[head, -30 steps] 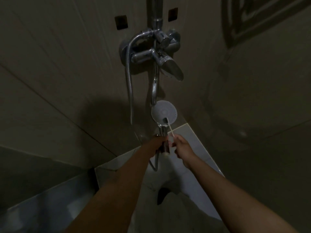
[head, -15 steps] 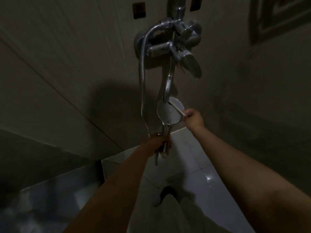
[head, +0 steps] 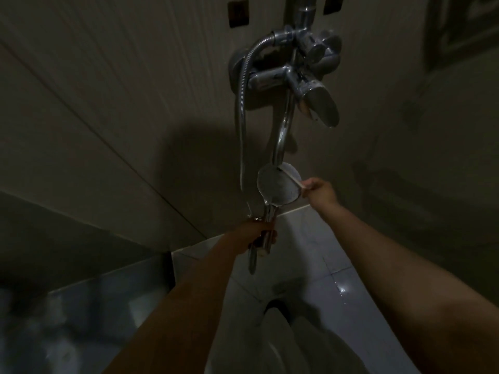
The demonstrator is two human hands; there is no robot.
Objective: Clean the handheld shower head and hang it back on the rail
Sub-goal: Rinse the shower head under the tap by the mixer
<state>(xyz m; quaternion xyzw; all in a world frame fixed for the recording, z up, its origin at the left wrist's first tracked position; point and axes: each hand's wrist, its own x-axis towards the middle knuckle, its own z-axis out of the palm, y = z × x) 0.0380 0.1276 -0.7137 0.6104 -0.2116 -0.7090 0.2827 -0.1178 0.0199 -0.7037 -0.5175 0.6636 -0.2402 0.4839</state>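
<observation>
The round chrome shower head is held upright in front of the tiled wall, its spray face turned toward me. My left hand is closed around its handle from below. My right hand is at the head's right edge and grips a thin pale brush. The brush lies across the upper right of the spray face. The metal hose loops down from the mixer on the left. The vertical chrome rail rises above the mixer at the top.
A chrome mixer valve with a lever handle juts from the wall above the hands. A curved spout pipe runs down behind the shower head. Pale floor tiles lie below, with my light trouser leg in the lower middle.
My right hand moved from below the shower head up to its right edge, carrying the brush across the spray face. The view shifted so the mixer sits further right.
</observation>
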